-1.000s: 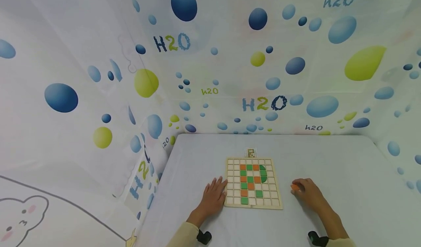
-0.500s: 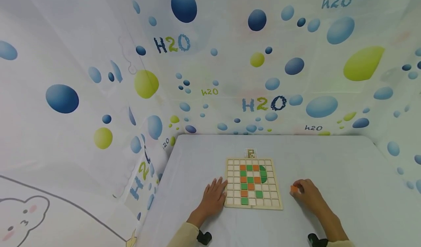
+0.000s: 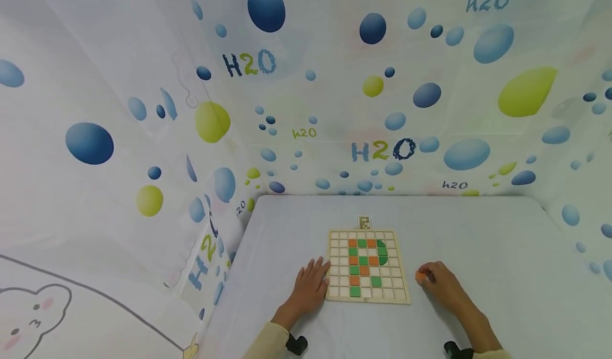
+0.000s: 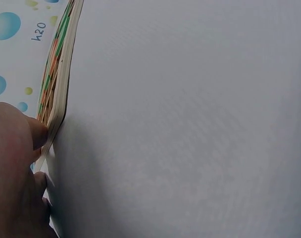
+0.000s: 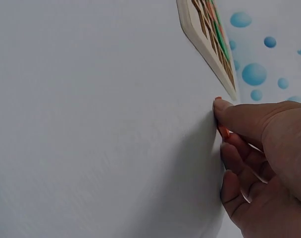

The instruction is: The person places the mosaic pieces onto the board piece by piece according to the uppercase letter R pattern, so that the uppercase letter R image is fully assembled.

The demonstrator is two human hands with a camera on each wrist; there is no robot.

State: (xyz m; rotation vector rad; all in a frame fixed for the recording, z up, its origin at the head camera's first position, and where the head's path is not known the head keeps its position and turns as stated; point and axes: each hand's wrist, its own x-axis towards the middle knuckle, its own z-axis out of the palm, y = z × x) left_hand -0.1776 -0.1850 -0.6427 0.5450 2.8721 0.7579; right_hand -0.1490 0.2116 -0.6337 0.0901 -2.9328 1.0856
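Observation:
A wooden grid board (image 3: 368, 300) lies on the table, with orange and green tiles set among pale ones in the shape of a letter P or R. Beside its left edge my left hand (image 3: 309, 287) rests with fingers spread and fingertips at the frame. In the left wrist view the thumb (image 4: 39, 134) touches the board's side. To the right of the board, my right hand (image 3: 442, 284) pinches an orange tile (image 3: 420, 276) between thumb and fingers. The right wrist view shows only a sliver of this orange tile (image 5: 223, 130), mostly hidden by the thumb.
A small pattern card (image 3: 364, 222) lies just beyond the board's far edge. White cloth covers the table (image 3: 287, 215). A white curtain (image 3: 330, 99) printed with blue and green drops stands behind and at both sides. Dark wrist devices (image 3: 297, 344) sit below both hands.
My right hand has moved a little left toward the board with the orange tile, which has turned between the fingers. My left hand and the board stay where they were.

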